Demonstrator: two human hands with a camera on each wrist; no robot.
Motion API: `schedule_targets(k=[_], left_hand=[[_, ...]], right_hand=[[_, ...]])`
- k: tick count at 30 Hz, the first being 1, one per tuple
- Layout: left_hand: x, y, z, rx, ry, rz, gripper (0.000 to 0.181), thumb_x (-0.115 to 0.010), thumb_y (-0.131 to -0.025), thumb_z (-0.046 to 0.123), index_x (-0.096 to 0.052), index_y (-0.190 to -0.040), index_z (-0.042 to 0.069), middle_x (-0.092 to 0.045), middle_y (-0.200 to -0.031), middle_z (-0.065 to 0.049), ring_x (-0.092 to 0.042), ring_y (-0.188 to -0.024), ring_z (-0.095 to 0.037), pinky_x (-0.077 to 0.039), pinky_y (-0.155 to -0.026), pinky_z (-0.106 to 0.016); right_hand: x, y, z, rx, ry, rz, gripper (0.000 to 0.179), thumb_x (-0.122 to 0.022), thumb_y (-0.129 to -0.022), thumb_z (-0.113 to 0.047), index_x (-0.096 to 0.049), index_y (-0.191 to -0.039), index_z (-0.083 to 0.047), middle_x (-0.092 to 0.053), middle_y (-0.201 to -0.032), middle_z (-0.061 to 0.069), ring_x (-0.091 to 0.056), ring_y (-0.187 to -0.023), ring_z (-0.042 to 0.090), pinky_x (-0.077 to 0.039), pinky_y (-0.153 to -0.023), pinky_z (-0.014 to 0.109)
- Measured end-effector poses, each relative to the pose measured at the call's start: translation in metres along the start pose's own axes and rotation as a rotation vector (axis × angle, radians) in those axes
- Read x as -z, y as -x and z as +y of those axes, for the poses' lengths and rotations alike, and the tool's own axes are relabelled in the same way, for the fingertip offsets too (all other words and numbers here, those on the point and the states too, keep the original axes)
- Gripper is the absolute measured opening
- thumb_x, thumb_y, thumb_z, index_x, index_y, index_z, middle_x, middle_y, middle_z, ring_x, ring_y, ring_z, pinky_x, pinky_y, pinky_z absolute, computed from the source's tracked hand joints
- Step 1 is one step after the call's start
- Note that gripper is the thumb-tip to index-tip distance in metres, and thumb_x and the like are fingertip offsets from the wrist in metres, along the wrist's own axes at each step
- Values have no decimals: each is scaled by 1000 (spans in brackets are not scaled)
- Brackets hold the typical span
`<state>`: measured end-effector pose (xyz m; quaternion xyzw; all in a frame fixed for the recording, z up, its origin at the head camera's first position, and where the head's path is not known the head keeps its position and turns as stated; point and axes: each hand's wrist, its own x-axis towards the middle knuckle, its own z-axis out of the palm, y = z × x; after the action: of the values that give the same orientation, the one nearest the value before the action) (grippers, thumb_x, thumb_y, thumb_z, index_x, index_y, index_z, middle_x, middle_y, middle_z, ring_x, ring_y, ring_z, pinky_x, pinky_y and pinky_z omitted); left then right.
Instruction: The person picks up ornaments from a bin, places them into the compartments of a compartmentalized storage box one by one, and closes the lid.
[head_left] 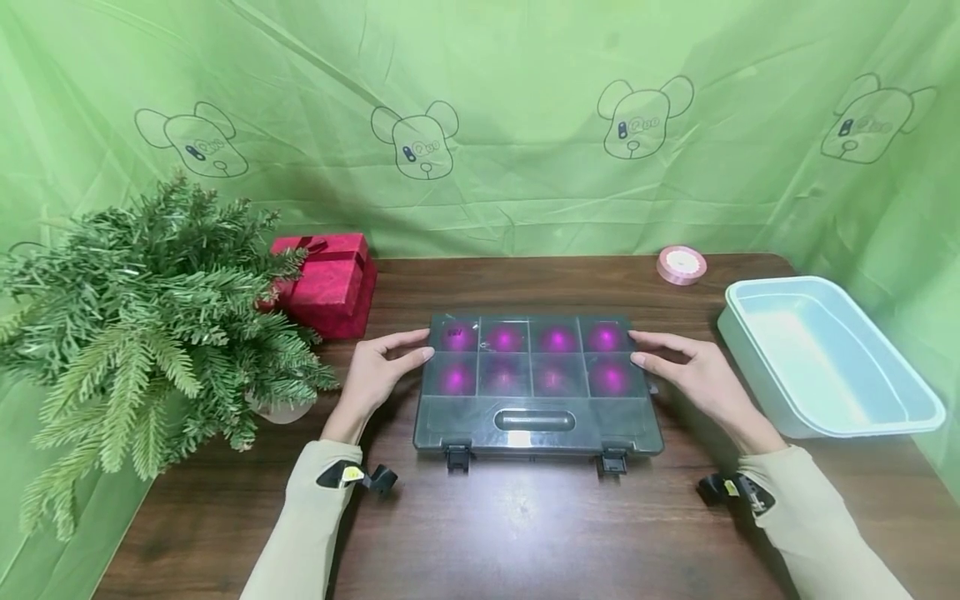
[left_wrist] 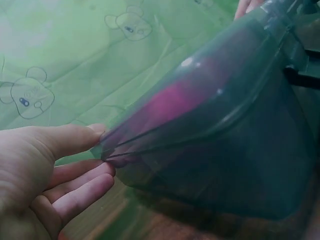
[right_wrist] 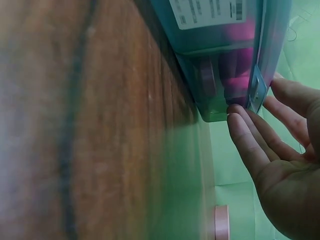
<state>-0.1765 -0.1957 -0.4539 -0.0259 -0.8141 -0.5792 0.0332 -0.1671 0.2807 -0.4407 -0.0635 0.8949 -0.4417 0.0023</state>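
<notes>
A dark translucent compartment box with a clear divided lid lies on the table in the head view. Several round magenta things show through its lid. Two black latches stick out from its front edge. My left hand pinches the box's left side; in the left wrist view the thumb is on the lid's rim and the fingers are below it. On the opposite side my right hand grips the rim between thumb and fingers. A white label shows on the box in the right wrist view.
An artificial fir tree spreads over the table's left side, beside a red gift box. A pink ribbon roll lies at the back right. Right of the right hand stands a pale blue plastic tub. Green cloth hangs behind.
</notes>
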Motion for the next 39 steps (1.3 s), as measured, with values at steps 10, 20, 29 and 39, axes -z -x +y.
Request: schedule_targets(k=[10, 20, 29, 39], left_hand=[[-11, -28, -3, -8, 34, 44, 36, -88, -92, 25, -81, -124, 12, -78, -122, -5, -67, -123, -17, -53, -105, -33], [-21, -55, -6, -4, 55, 121, 32, -87, -92, 22, -82, -121, 10, -78, -120, -7, -66, -125, -18, -52, -107, -34], [-24, -79, -10, -23, 85, 150, 30, -86, -94, 22, -82, -120, 9, -78, -118, -9, -68, -122, -20, -54, -104, -35], [-33, -105, -14, -32, 103, 181, 26, -83, -96, 19, -82, -120, 8, -79, -117, -9, -72, -111, -17, -58, -89, -25]], right_hand=[[-3, -30, 8, -24, -51, 47, 48, -78, -97, -48, -74, -137, -23, -73, -134, -2, -60, -128, 7, -42, -103, 15], [-7, -59, 14, -64, -147, 61, 53, -78, -95, -54, -73, -139, -25, -71, -137, -3, -59, -130, 9, -44, -107, 23], [-11, -82, 16, -64, -193, 89, 51, -78, -97, -49, -72, -140, -23, -71, -137, 1, -64, -120, 7, -46, -102, 22], [-12, -105, 17, -44, -185, 119, 50, -77, -99, -46, -73, -139, -18, -75, -129, 3, -66, -112, 4, -49, -97, 20]])
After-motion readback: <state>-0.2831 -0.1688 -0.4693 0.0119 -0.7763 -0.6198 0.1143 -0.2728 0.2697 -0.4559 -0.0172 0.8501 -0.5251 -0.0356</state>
